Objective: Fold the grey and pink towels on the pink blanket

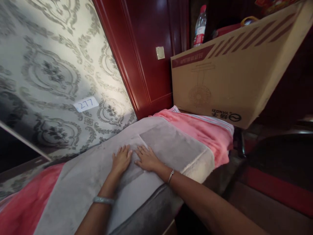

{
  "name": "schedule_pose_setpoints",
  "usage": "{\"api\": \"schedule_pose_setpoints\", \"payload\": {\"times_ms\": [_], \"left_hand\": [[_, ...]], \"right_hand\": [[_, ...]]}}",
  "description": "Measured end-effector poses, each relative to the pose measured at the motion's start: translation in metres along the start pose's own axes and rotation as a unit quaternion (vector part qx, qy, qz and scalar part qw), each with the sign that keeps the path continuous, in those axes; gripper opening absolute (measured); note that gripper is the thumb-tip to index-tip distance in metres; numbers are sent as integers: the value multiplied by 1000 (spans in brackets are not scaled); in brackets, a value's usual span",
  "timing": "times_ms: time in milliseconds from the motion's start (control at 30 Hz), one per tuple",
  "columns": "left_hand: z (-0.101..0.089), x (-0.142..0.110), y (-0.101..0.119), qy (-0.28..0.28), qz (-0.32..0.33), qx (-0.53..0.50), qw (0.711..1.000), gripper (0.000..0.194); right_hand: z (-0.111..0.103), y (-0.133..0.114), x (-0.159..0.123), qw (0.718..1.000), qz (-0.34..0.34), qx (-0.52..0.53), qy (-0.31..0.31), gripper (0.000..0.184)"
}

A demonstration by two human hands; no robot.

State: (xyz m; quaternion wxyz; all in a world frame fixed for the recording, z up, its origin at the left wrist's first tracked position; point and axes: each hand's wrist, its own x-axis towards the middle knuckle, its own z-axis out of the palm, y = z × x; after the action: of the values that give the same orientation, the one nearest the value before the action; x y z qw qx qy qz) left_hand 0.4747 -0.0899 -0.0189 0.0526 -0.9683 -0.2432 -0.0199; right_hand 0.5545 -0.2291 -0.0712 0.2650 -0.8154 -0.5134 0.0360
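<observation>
A grey, soft-looking cloth (171,143) covers a long padded surface in front of me, with a lighter grey folded section (137,192) running along its near side. My left hand (121,159) lies flat on this cloth, fingers together and stretched forward. Just to its right, my right hand (147,158) also rests palm down, its fingers extended near a fold edge. Neither hand holds anything. Pink fleecy fabric (200,130) shows beyond the far end of the cloth, and more pink fabric (31,195) lies at the lower left.
A large cardboard box (220,75) stands at the far end, with a plastic bottle (200,27) behind its top edge. Patterned wallpaper (53,71) bearing a paper label "277" (86,104) borders the left. A dark red panel (146,39) rises behind. A dark seat (269,195) is at right.
</observation>
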Motion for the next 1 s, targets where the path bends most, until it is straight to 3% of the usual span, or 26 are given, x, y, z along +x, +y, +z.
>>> {"api": "schedule_pose_setpoints", "payload": {"times_ms": [167,267,333,433,500,600,700,767,867,1000], "left_hand": [[26,-24,10,31,12,39,999,58],[29,-23,11,33,14,36,999,58],[28,-20,11,29,10,31,999,59],[28,-18,10,36,10,29,999,60],[30,-17,10,43,11,26,999,59],[33,-16,9,50,10,18,999,59],[33,-15,9,55,12,16,998,60],[33,-15,9,52,13,17,998,60],[31,-16,9,46,11,15,999,61],[31,-17,10,53,12,13,998,60]], "right_hand": [[-13,4,-5,999,4,2,-41,65],[-21,17,-33,998,-6,42,-49,68],[-27,30,-65,994,-15,107,1,65],[-37,55,-120,968,19,201,151,48],[-46,76,-155,929,100,243,259,38],[-57,103,-197,831,218,350,372,33],[-62,119,-224,717,284,487,409,33],[-63,121,-232,658,310,548,412,34],[-68,120,-232,608,323,606,399,33],[-80,123,-226,586,336,635,374,30]]}}
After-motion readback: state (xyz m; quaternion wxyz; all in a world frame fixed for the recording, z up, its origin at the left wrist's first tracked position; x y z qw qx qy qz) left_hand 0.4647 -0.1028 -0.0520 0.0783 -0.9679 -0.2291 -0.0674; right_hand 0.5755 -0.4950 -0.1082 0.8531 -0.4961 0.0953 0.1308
